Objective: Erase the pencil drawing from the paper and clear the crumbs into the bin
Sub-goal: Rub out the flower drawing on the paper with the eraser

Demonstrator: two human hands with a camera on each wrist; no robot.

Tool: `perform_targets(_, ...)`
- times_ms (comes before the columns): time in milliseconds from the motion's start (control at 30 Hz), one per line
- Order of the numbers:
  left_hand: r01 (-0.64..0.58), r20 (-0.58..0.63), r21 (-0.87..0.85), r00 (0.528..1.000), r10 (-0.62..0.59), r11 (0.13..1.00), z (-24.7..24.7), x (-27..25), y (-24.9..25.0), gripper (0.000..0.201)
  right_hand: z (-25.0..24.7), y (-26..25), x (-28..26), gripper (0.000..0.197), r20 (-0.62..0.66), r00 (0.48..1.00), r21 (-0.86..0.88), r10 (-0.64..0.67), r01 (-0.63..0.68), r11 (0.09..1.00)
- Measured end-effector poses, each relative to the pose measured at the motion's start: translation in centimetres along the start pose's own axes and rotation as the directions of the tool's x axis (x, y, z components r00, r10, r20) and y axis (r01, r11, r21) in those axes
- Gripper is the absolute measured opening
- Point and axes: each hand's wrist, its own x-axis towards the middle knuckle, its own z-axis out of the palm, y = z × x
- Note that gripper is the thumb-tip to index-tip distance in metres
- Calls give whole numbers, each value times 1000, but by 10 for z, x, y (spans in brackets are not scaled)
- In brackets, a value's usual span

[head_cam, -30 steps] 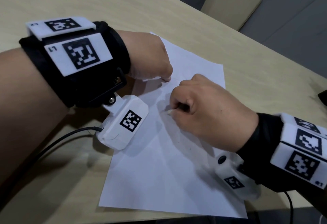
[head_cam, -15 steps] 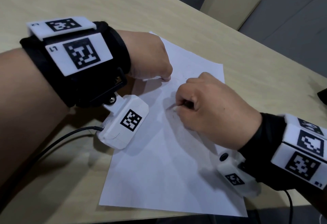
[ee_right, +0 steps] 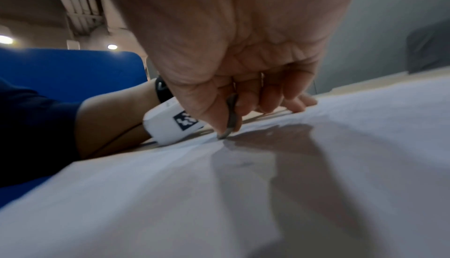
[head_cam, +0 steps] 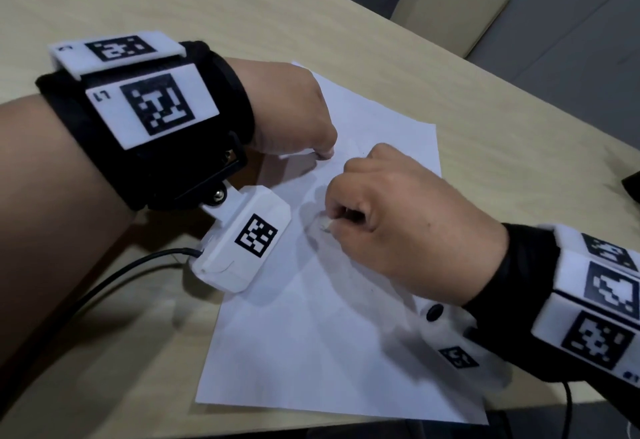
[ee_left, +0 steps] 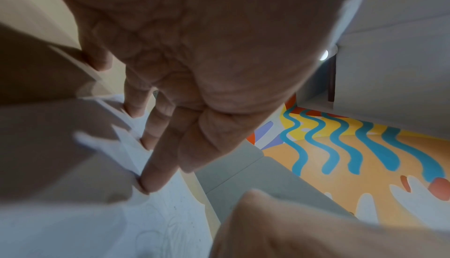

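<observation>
A white sheet of paper [head_cam: 322, 341] lies on the light wooden table [head_cam: 166, 12]. My right hand [head_cam: 391, 220] pinches a small pale eraser [head_cam: 325, 223] between thumb and fingers and presses its tip onto the paper's upper middle. In the right wrist view the eraser [ee_right: 231, 116] looks grey and thin, touching the paper [ee_right: 219, 195]. My left hand [head_cam: 294, 119] rests at the sheet's upper left, its straight fingertips [ee_left: 146, 181] pressing the paper [ee_left: 151, 223] down. Faint pencil lines [ee_left: 170, 221] and tiny dark crumbs show near them. No bin is in view.
Beige chairs [head_cam: 450, 5] stand past the table's far edge, with grey floor beyond. A dark object [head_cam: 632, 185] pokes in at the right edge. A black cable [head_cam: 114, 282] trails from the left wrist camera across the table.
My right hand has rubbed the eraser back and forth: it went up and right half a second ago and has come back down and left. The left hand has stayed put.
</observation>
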Motion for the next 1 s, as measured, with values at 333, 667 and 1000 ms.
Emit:
perform_targets(333, -1, 10, 15, 1000, 1, 1000, 0, 0, 2, 30, 6, -9, 0, 14, 18, 997, 33, -80, 79, 996)
perform_targets(667, -19, 5, 16, 1000, 19, 1000, 0, 2, -1, 32, 3, 7, 4, 15, 15, 1000, 19, 24, -24, 1000)
perform_targets(1000, -5, 17, 2, 1000, 5, 1000, 2, 4, -4, 28, -3, 17, 4, 10, 9, 997, 42, 71, -71, 997)
